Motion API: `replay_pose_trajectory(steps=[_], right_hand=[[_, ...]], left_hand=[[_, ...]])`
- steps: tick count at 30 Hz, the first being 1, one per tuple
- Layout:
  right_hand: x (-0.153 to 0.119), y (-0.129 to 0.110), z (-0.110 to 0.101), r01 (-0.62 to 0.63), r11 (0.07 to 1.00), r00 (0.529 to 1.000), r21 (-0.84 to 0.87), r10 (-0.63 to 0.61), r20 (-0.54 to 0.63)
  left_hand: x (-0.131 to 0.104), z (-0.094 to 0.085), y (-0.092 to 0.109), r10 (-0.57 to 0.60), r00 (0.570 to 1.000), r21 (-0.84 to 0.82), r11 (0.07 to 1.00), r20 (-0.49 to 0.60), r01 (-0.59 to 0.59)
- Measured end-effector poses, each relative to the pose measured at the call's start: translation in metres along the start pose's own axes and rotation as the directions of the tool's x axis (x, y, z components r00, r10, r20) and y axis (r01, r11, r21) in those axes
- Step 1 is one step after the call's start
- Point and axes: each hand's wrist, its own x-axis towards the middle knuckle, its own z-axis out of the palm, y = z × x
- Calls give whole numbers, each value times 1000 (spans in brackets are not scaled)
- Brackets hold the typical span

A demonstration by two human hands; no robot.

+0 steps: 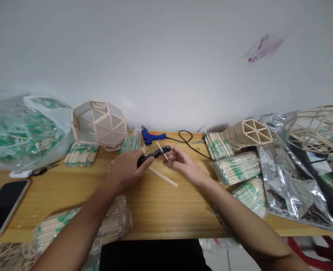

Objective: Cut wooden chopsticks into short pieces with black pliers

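The left hand (129,166) grips a black tool (152,155) while the right hand (185,164) pinches 1 thin stick (162,151) between the hands.

A bench (166,218) of yellowish, grained wood was crowded along its back and at both ends. At the left a phone (5,207) was laid dark screen up, with a stuffed plastic bag (22,130) set beyond it. A blue glue gun (152,136) was placed at the back, its black cord (199,152) looped across the wood. A pale wooden stick (165,177) was laid slantwise near the middle. Green-printed packs of sticks (80,153) were spread to either side, and a silver bag (292,184) was laid at the right.
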Motion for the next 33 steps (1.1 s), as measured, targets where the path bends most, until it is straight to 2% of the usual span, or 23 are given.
replay_pose_trajectory(steps=[3, 6, 9, 16, 23, 26, 30, 33], right_hand=[[0, -7, -2, -61, 970, 997, 234, 46, 69], [0, -10, 1, -149, 927, 986, 344, 113, 124], [-1, -9, 6, -199, 924, 979, 326, 170, 117], [-1, -4, 12, -157, 976, 985, 150, 165, -44], [-1, -7, 14, -153, 969, 981, 197, 173, -89], [-1, -6, 13, -151, 962, 982, 227, 171, -75], [1, -3, 11, -142, 925, 987, 352, 158, -16], [2, -2, 7, -98, 935, 993, 341, 113, -25]], left_hand=[[-1, 6, -1, 69, 997, 30, 997, 43, -70], [-2, 11, 0, 135, 988, 57, 989, 69, -139], [-2, 13, 2, 168, 982, 63, 983, 83, -173], [-3, 15, 6, 174, 982, 89, 980, 78, -181], [-3, 13, 7, 155, 984, 71, 984, 92, -162], [-2, 13, 7, 129, 987, 90, 986, 95, -138], [-2, 11, 7, 75, 991, 75, 994, 112, -84], [-1, 8, 5, 18, 994, 39, 999, 111, -23]])
